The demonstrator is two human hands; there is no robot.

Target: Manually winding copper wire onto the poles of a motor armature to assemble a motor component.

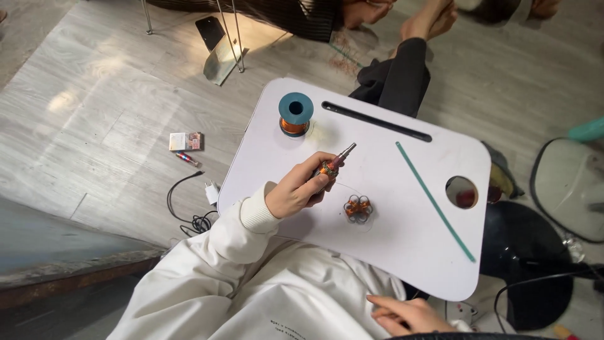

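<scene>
Left hand fingers wrap the upward-tilted winding tool.

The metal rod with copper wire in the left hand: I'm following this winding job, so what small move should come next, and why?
Probably bring the right hand up to the tray. The left hand alone grips the rod, a thin wire trails from it toward the finished coils, and the right hand rests idle at the lap, away from the wire spool.

Small pale box on floor
</scene>
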